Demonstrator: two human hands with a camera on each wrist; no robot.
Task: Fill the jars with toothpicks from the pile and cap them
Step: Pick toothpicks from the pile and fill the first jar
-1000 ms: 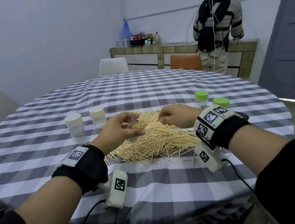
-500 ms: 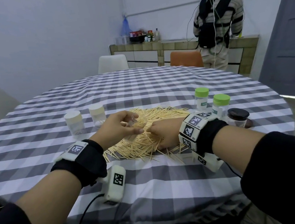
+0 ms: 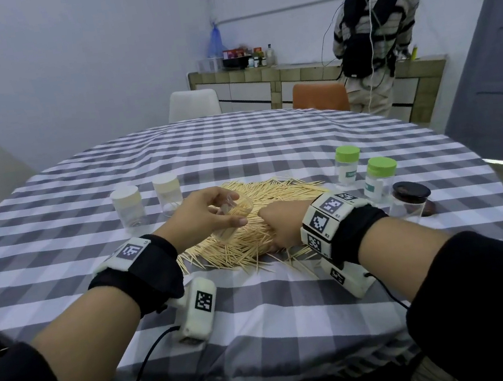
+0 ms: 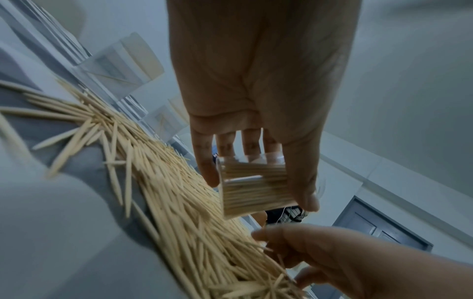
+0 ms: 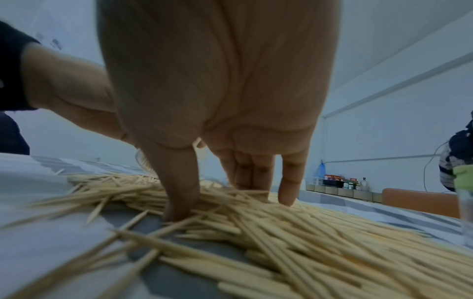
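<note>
Head view: the left hand [image 3: 202,218] grips an open clear jar [image 3: 234,215], tilted over the toothpick pile [image 3: 277,199]; the right hand [image 3: 281,226] digs into the pile beside it.
Left wrist: the jar already holds a packed bundle of toothpicks [image 4: 253,190].
Right wrist: thumb and fingers [image 5: 179,192] are closing on toothpicks, gathering a pinch.
Risk: crossed sticks may jam at the rim or spill, given the jar's tilt.

Left hand [image 3: 202,218] holds tilted jar [image 3: 231,219]; right hand [image 3: 281,226] in toothpick pile [image 3: 248,223].
</note>
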